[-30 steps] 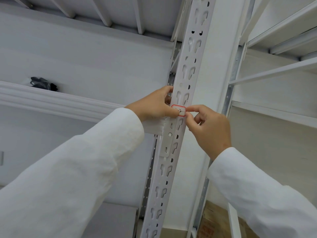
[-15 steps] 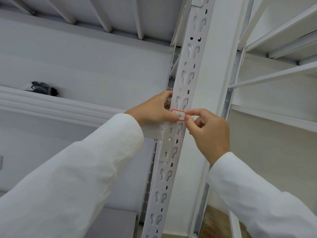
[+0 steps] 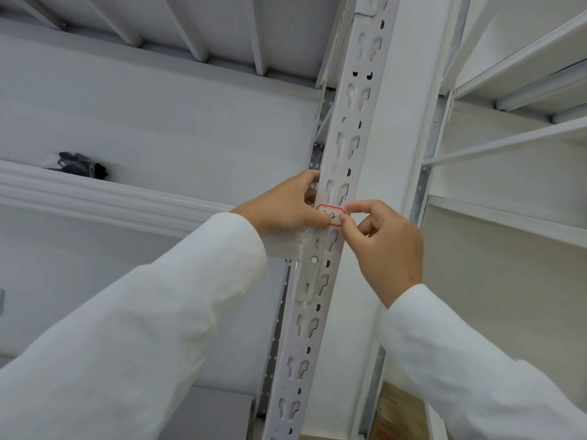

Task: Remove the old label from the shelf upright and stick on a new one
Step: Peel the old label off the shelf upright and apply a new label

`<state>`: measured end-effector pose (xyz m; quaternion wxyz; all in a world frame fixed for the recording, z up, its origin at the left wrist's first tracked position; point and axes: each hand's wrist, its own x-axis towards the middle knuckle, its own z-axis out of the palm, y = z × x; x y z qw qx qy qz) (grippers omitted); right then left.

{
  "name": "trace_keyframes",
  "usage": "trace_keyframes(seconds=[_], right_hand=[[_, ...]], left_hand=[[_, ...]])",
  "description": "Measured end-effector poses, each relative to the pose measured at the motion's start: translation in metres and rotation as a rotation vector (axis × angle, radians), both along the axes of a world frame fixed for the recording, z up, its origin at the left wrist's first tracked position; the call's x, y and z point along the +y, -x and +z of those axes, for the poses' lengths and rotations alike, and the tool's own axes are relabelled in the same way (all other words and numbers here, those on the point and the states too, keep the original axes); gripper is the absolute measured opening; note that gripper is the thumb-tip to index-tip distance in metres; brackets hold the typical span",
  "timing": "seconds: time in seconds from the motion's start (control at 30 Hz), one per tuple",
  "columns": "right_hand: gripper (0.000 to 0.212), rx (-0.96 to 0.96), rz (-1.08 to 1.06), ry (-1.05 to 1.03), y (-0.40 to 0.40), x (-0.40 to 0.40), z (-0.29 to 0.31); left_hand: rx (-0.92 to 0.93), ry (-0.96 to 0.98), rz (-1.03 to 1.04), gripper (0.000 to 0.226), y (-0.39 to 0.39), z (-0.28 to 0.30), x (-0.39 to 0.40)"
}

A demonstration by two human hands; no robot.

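A white slotted shelf upright runs from the bottom middle up to the top. A small white label with a red border and dark handwriting sits on its face at hand height. My left hand curls round the upright's left edge, its thumb lying on the label's left end. My right hand pinches the label's right end between thumb and forefinger. Whether that end lies flat on the metal I cannot tell.
A white shelf beam runs off to the left, with a dark bundle like gloves on the shelf behind it. More white shelves stand on the right. A wooden surface shows at the bottom.
Both hands stay at the label. My right thumb and forefinger have closed tighter on its right end, and the view has shifted slightly.
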<state>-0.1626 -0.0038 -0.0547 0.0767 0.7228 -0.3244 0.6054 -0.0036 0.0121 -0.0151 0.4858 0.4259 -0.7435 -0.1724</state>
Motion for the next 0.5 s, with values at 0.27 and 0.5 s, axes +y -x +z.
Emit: trace_keyframes(seconds=[0.27, 0.5], right_hand=[[0.01, 0.07, -0.119, -0.015, -0.001, -0.003, 0.008], [0.01, 0.189, -0.202, -0.009, -0.003, -0.002, 0.017]], left_hand=[[-0.014, 0.004, 0.016, 0.059, 0.001, 0.0, 0.001], [-0.011, 0.006, 0.016, 0.058, 0.002, 0.0, 0.002]])
